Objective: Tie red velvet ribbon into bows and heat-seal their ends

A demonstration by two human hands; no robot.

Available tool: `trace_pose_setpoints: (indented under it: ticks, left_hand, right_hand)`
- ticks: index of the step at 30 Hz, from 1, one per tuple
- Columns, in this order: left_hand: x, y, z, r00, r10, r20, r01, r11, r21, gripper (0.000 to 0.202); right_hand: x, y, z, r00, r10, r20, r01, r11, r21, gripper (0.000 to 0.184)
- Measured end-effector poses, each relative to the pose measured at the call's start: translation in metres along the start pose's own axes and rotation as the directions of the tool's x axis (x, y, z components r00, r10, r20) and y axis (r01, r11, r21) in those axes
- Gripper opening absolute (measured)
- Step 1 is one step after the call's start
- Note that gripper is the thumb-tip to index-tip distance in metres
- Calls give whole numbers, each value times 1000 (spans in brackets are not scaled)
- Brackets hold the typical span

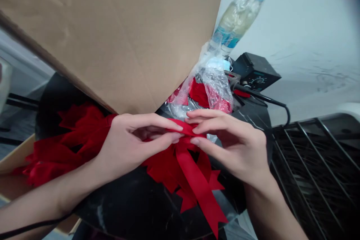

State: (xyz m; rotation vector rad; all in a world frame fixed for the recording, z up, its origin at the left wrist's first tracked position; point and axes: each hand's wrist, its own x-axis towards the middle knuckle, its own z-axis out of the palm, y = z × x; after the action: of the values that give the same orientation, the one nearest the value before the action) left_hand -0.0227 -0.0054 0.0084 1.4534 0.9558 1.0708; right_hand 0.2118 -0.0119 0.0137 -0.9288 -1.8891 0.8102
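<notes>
And here, above the dark, rounded table [135,202], a red ribbon [195,176] is pinched from both sides! Its upper fold is caught by the left hand [123,140] between thumb and forefinger; just beside, the same fold is taken in a fingertip grip by the right hand [234,138]. The two grips are set close together, presumably so that the small fold can be controlled and flattened, while the notched tail is left hanging free toward the table's near edge. More red fabric [87,120] is heaped beside the left hand, likely within easy reach.

Now for what is denied to view: the fold's centre is partly covered by the fingertips, so whether it is knotted or merely gathered cannot be told. The left hand's curled fingers are mostly hidden. Red contents are blurred by the clear plastic bag [213,77], and the cardboard box [118,37] is cut off above.
</notes>
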Motion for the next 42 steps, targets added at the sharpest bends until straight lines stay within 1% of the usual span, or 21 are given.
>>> trace_pose_setpoints:
  ticks: [3,6,9,10,12,15,17,21,24,27,28,29,31,32,33,35,36,37,39,40,42]
  left_hand:
    - [0,1,1,1000,-4,-6,4,1000,2,15]
    - [0,0,2,999,-14,-40,15,999,35,13]
    - [1,0,2,999,20,-50,-16,998,66,12]
    - [1,0,2,999,31,-45,-28,997,66,12]
    - [1,0,1,999,36,-35,-34,997,71,12]
    - [1,1,0,998,36,-45,-32,997,75,11]
    - [1,1,0,998,46,-53,-41,996,83,11]
    - [1,1,0,996,68,-61,-58,986,158,12]
    - [1,0,0,995,76,-69,-59,976,211,20]
    - [-1,-1,1,996,65,-67,-46,965,258,18]
    - [-1,-2,1,996,66,-67,-45,963,267,17]
    - [-2,-2,1,995,73,-73,-50,960,276,16]
    - [-3,-3,0,994,92,-66,-68,952,299,16]
    - [-3,-4,-1,993,103,-54,-81,947,311,17]
    - [-3,-4,-2,994,107,-33,-91,943,321,18]
    - [-1,-5,-5,996,91,2,-87,946,311,19]
    - [0,-5,-6,997,69,27,-74,951,301,23]
    - [3,-5,-7,997,46,62,-63,949,310,30]
    - [8,-5,-7,985,-10,172,-66,901,429,46]
    - [10,-6,-6,971,-52,235,-84,843,532,52]
    - [13,-7,-3,936,-163,312,-130,663,737,52]
  right_hand:
    - [-3,3,-2,998,64,-1,-63,995,83,21]
    - [-6,4,-1,997,75,11,-76,991,111,23]
    - [-7,5,0,994,93,56,-100,984,149,34]
    - [-8,5,0,994,90,66,-99,983,156,38]
    - [-8,7,0,997,60,42,-65,987,145,40]
    - [-7,8,-1,999,-5,-39,9,996,89,34]
    - [-5,8,-3,998,-14,-59,17,998,65,28]
    - [-5,7,0,993,58,-100,-51,997,64,16]
    - [-6,6,4,982,124,-143,-109,989,103,8]
    - [-7,5,5,967,180,-178,-158,979,132,11]
    - [-6,5,5,966,201,-163,-180,974,134,13]
    - [-4,4,3,967,220,-129,-203,970,130,22]
    - [0,1,1,974,226,-28,-224,972,73,42]
    - [3,-1,0,978,210,21,-210,978,14,44]
    - [5,-2,-2,982,182,57,-179,982,-54,38]
    - [8,-6,-5,988,123,90,-103,976,-194,12]
    - [8,-8,-7,991,104,85,-80,965,-248,4]
    - [7,-11,-10,993,95,65,-73,956,-285,4]
    - [1,-15,-17,996,88,-10,-86,941,-328,2]
    - [-4,-17,-21,995,85,-53,-98,934,-343,3]
    - [-14,-21,-28,988,77,-130,-120,921,-370,5]
